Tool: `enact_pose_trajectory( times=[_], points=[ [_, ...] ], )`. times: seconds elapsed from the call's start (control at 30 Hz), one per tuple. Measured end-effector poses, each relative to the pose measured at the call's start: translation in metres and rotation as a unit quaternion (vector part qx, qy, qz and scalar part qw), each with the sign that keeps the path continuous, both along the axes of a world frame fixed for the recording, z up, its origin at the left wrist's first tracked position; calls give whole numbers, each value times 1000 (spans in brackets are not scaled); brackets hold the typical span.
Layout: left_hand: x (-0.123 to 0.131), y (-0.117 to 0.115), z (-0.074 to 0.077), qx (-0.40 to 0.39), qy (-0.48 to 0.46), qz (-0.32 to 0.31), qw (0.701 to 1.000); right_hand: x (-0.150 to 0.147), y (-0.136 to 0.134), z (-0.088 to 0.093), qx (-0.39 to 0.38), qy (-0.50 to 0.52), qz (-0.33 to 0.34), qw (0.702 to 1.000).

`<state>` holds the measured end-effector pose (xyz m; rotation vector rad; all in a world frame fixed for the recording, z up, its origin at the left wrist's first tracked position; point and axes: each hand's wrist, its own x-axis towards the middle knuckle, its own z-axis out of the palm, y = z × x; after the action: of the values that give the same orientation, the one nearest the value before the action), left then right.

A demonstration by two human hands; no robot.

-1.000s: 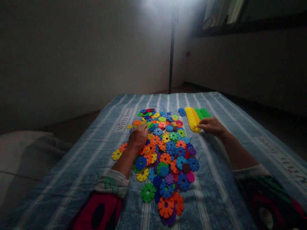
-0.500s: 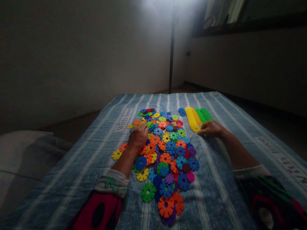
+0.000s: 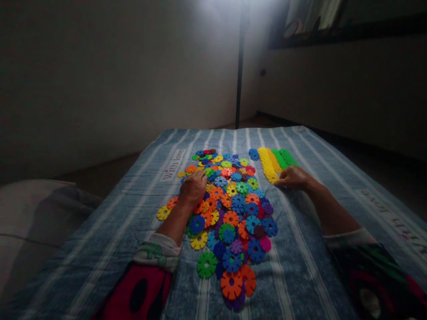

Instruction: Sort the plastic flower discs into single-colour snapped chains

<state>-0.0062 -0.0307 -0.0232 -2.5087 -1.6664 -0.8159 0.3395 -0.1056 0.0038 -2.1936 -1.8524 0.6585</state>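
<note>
Left arm: enters from the lower edge, left of centre, forearm slanting forward and to the right. Dark sleeve with pink patches (image 3: 147, 284); pale patterned cuff (image 3: 156, 255) ends short of the wrist. Left hand (image 3: 193, 189) lies at the left edge of the pile of discs (image 3: 238, 202), back of the hand up, knuckles forward, fingers curled under. Fingertips hidden beneath the hand; cannot tell whether a disc is gripped.

Right arm: enters from the lower right, forearm slanting forward and to the left, wrist bent so that the hand points left. Right hand (image 3: 293, 178) held low, thumb and forefinger brought together at the near end of the yellow row (image 3: 267, 165), the other fingers folded in behind. Tips meet the row's end or lie just beside it; contact cannot be settled, nor whether a disc sits between them.

Discs: slotted rims, centre holes, many colours, loosely overlapping in a long pile between the forearms. A green disc (image 3: 207, 264) and an orange disc (image 3: 231, 284) lie at its near end. Rows to the right of the pile, far side: blue discs (image 3: 254, 154), then the yellow row, an orange-yellow row (image 3: 275, 161) and green rows (image 3: 287, 156), side by side. Everything rests on a striped blue cloth (image 3: 123, 231).
</note>
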Motion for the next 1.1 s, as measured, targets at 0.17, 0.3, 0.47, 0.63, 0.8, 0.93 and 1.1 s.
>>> enact_pose_trajectory(
  times=[0.17, 0.3, 0.47, 0.63, 0.8, 0.93, 1.1],
  points=[
    [0, -2, 1, -2, -1, 2, 1000, -9, -5, 16, 13, -16, 8, 1000],
    [1, -2, 1, -6, -6, 1, 1000, -38, -13, 30, 12, 21, 105, 994],
    [3, -5, 3, -9, -4, 2, 1000, -90, -30, 40, 42, -17, 253, 966],
    [3, -6, 3, -8, -1, 5, 1000, -130, -53, 48, 4, -37, 383, 923],
    [3, -6, 2, -6, 5, 3, 1000, -147, -66, 48, 26, -95, 401, 911],
    [4, -5, 1, -11, 5, 7, 1000, -153, -72, 47, 24, -94, 418, 903],
    [4, -4, 1, -8, 0, 13, 1000, -163, -77, 46, 25, -85, 431, 898]
  ],
)
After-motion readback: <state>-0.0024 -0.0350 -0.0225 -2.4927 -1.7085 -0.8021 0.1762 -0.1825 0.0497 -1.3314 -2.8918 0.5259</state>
